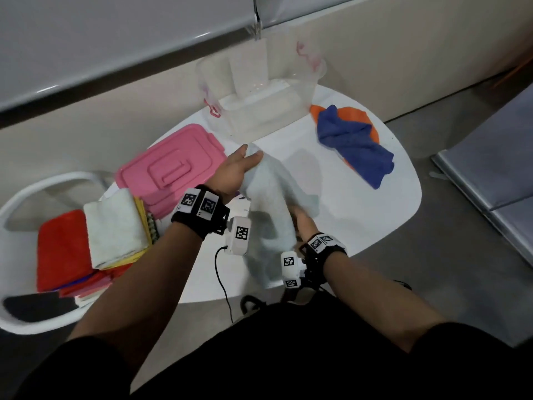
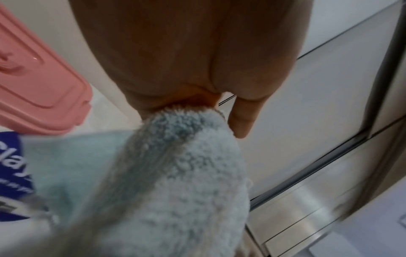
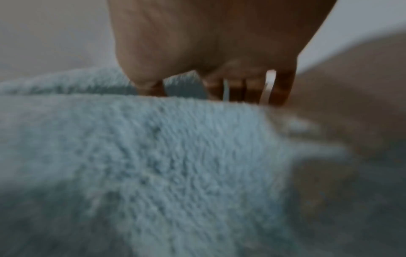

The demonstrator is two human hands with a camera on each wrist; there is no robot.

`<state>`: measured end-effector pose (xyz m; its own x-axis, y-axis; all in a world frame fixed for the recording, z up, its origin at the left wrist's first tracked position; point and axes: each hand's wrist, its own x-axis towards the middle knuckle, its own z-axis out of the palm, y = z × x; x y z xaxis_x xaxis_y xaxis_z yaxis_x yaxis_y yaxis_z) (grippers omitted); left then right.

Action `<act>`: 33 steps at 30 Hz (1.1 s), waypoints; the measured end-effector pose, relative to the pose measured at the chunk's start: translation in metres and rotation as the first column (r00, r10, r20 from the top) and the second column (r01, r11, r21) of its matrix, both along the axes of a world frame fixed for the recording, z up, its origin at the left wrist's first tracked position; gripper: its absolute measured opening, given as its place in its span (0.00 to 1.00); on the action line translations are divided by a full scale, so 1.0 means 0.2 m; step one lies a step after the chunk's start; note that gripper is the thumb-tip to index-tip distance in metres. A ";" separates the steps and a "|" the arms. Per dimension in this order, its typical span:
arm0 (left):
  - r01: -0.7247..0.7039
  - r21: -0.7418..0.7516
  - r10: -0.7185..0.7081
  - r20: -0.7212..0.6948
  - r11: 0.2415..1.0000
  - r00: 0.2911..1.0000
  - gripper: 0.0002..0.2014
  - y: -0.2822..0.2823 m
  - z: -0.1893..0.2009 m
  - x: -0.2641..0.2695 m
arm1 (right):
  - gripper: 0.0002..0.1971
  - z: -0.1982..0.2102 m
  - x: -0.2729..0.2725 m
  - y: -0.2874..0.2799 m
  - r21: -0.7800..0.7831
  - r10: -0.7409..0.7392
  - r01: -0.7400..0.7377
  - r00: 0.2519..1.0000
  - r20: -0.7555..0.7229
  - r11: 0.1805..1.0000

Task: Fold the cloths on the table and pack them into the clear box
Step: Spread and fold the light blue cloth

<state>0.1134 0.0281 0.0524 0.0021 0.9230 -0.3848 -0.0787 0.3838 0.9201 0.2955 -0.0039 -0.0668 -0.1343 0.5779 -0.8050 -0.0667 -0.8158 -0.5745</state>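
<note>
Head view: at frame centre a pale blue towel is pinched at its upper corner by the left hand and gripped lower down by the right hand, just below the clear box.

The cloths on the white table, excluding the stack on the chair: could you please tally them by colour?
Fluffy pale blue cloth, held in both hands: 1
Crumpled dark blue cloth: 1
Orange cloth beneath it: 1
Total: 3

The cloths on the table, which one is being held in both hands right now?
The pale blue cloth, gripped by the left hand and right hand. The dark blue cloth and orange cloth lie untouched.
</note>
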 end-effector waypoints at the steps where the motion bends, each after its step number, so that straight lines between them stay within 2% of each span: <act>1: -0.014 0.016 0.013 0.020 1.000 1.000 0.14 0.00 0.05 0.01 | 0.25 0.03 -0.01 0.02 -0.007 -0.034 0.034 0.992 -0.118 0.999; 2: -0.039 0.030 0.037 0.034 0.999 0.999 0.17 0.00 0.08 -0.01 | 0.24 0.07 -0.02 0.05 -0.001 -0.044 0.044 0.979 -0.201 0.999; 4: -0.092 0.051 0.093 -0.015 0.994 0.996 0.25 0.01 0.13 -0.06 | 0.28 0.12 -0.02 0.11 0.029 -0.062 0.072 0.968 -0.242 0.997; 6: -0.146 0.044 0.152 -0.190 0.988 0.970 0.35 0.02 0.16 -0.14 | 0.29 0.17 0.01 0.19 0.038 -0.089 0.104 0.955 -0.283 0.994; 7: -0.174 0.048 0.181 -0.321 0.983 0.930 0.37 0.02 0.15 -0.18 | 0.27 0.23 0.02 0.22 0.066 -0.103 0.130 0.942 -0.319 0.989; 9: -0.202 0.110 0.229 -0.573 0.973 0.787 0.26 0.00 0.12 -0.24 | 0.18 0.34 0.05 0.30 0.175 -0.103 0.171 0.935 -0.340 0.970; 10: -0.226 0.129 0.256 -0.628 0.966 0.735 0.22 -0.01 0.09 -0.26 | 0.09 0.40 0.07 0.33 0.249 -0.085 0.166 0.949 -0.304 0.954; 11: -0.239 0.148 0.277 -0.637 0.960 0.719 0.22 -0.02 0.08 -0.27 | 0.06 0.43 0.08 0.38 0.311 -0.065 0.144 0.966 -0.252 0.939; 14: -0.274 0.161 0.316 -0.564 0.948 0.763 0.32 -0.02 0.09 -0.25 | 0.11 0.51 0.12 0.47 0.499 0.051 -0.027 0.998 -0.035 0.866; 16: -0.263 0.194 0.327 -0.552 0.945 0.767 0.31 0.00 0.13 -0.23 | 0.11 0.54 0.14 0.51 0.569 0.060 -0.059 0.998 0.017 0.820; 18: -0.269 0.286 0.389 -0.568 0.920 0.725 0.23 0.01 0.19 -0.22 | 0.11 0.57 0.16 0.54 0.586 -0.058 0.060 0.998 -0.022 0.808; 20: -0.308 0.372 0.481 -0.606 0.876 0.634 0.15 0.00 0.20 -0.25 | 0.17 0.60 0.20 0.58 0.598 -0.149 0.187 0.982 -0.114 0.779; 23: -0.364 0.403 0.543 -0.629 0.840 0.557 0.13 -0.01 0.21 -0.29 | 0.21 0.67 0.24 0.61 0.667 -0.141 0.170 0.985 -0.098 0.726; 25: -0.443 0.373 0.579 -0.566 0.815 0.587 0.15 -0.01 0.20 -0.29 | 0.18 0.70 0.25 0.60 0.713 -0.119 0.130 0.991 -0.066 0.689; 28: -0.524 0.348 0.625 -0.333 0.777 0.706 0.16 -0.02 0.18 -0.29 | 0.13 0.73 0.24 0.60 0.772 -0.170 0.056 0.983 0.068 0.633; 30: -0.513 0.377 0.619 -0.254 0.771 0.744 0.10 -0.02 0.18 -0.28 | 0.08 0.72 0.26 0.63 0.764 -0.157 -0.117 0.949 0.275 0.634; 32: -0.492 0.386 0.592 -0.199 0.780 0.781 0.05 -0.02 0.20 -0.27 | 0.08 0.70 0.27 0.64 0.650 -0.038 -0.355 0.860 0.509 0.671; 33: -0.474 0.378 0.565 -0.181 0.795 0.805 0.05 -0.03 0.20 -0.26 | 0.10 0.69 0.28 0.63 0.596 0.043 -0.406 0.848 0.528 0.692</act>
<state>0.0607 0.0230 0.0925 -0.5731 0.8195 -0.0008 0.0837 0.0595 0.9947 0.3507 0.1226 0.0716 -0.0749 0.9742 -0.2130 0.4701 -0.1539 -0.8691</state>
